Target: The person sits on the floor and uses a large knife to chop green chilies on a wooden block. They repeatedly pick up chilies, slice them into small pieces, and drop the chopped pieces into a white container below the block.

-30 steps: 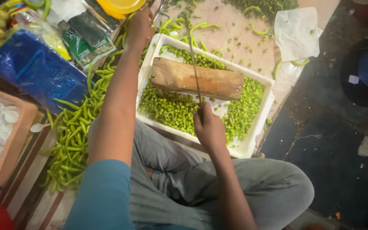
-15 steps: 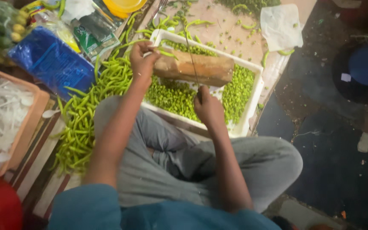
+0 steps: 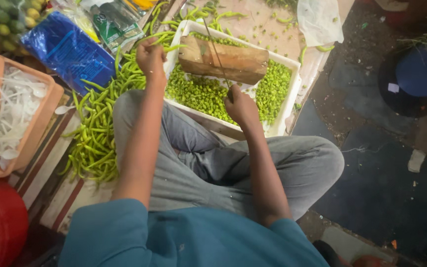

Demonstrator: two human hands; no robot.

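Far left, a shallow orange tray (image 3: pixel 45 106) of pale shavings, then a blue plastic bag (image 3: pixel 67 49); neither is in your hands. Next, the loose heap of green chillies (image 3: pixel 95 133) on the floor mat beside your left knee: long, thin, light, glossy-skinned, likely slippery and easy to snap if bent. Your left hand (image 3: pixel 150 55) is clenched around a small bunch of chillies (image 3: pixel 166 43), tips pointing right toward the white tray (image 3: pixel 286 106). Judging by their look, hold them mid-length, bundled tight, so single pods don't slide out. In the tray, a wooden block (image 3: pixel 223 62) rests across a bed of chopped green pieces (image 3: pixel 198 94); the block looks heavy and stiff, steady enough to cut on. Your right hand (image 3: pixel 240 105) is closed on the handle of a knife (image 3: pixel 216 47), the thin blade running up over the block. Grip stays at the handle end; the blade looks narrow and possibly springy.
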